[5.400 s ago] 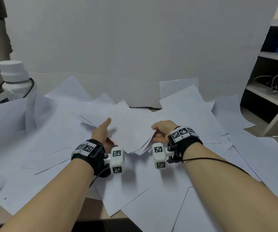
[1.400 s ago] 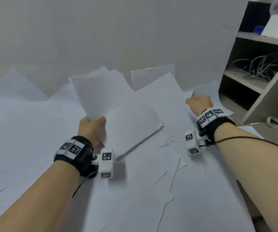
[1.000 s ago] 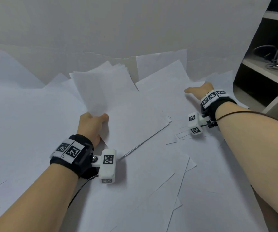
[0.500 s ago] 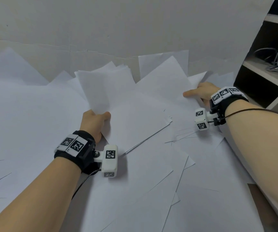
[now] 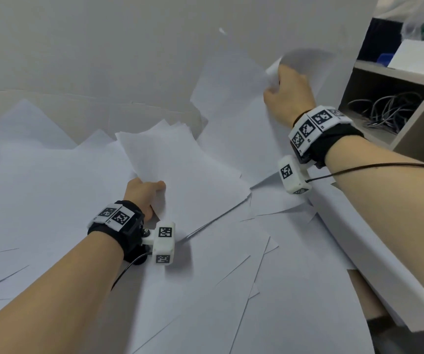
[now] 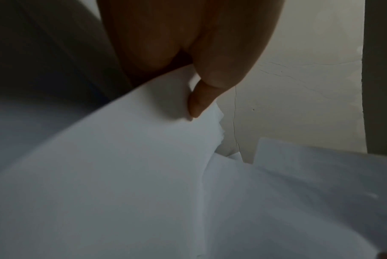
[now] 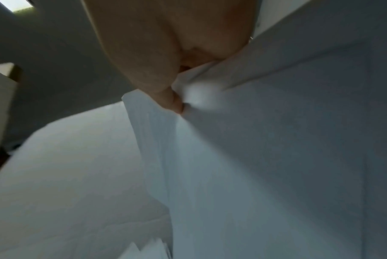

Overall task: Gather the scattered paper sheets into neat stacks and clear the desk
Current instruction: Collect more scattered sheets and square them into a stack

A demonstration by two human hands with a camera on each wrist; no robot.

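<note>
The gathered stack of sheets [image 5: 180, 175] lies a little fanned on top of the loose paper sheets [image 5: 231, 290] that cover the surface. The left hand [image 5: 142, 195] holds this stack at its near left corner; in the left wrist view the thumb [image 6: 201, 101] presses on top of the stack, so the grip is closed on it. To the right and farther back, the right hand [image 5: 287, 95] is lifted above the surface and pinches a few sheets [image 5: 236, 118] at their top edge. They hang down, bent, and their low end reaches the papers below. Behind them stands a pale wall [image 5: 129, 60]. At the right stands a shelf [image 5: 410, 80] with cables [image 5: 384, 108] inside.
</note>
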